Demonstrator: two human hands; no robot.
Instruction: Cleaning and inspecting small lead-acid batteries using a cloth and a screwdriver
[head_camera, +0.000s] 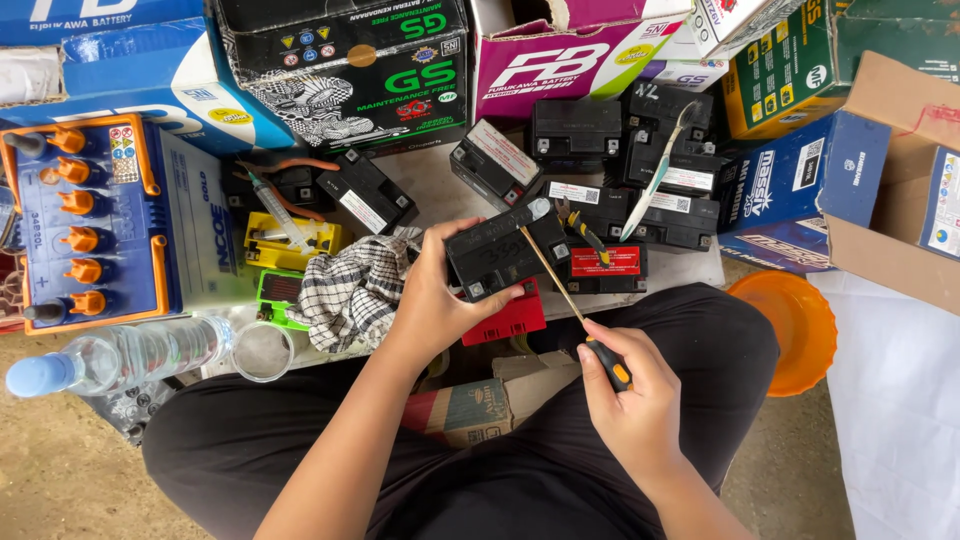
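My left hand (432, 292) grips a small black battery (503, 252) by its near side and holds it above my lap. My right hand (633, 398) is closed around the black and orange handle of a long screwdriver (562, 288). Its thin shaft slants up and left, and its tip rests on the battery's top right corner. A red battery (512, 318) lies just under the held one. A checked cloth (350, 290) lies bunched to the left of my left hand.
Several black batteries (625, 160) lie ahead among cardboard boxes (350, 65). A large blue and white battery with orange caps (90, 225) stands at left. A plastic water bottle (125, 355) and a clear cup (262, 350) lie near left. An orange bowl (795, 325) sits at right.
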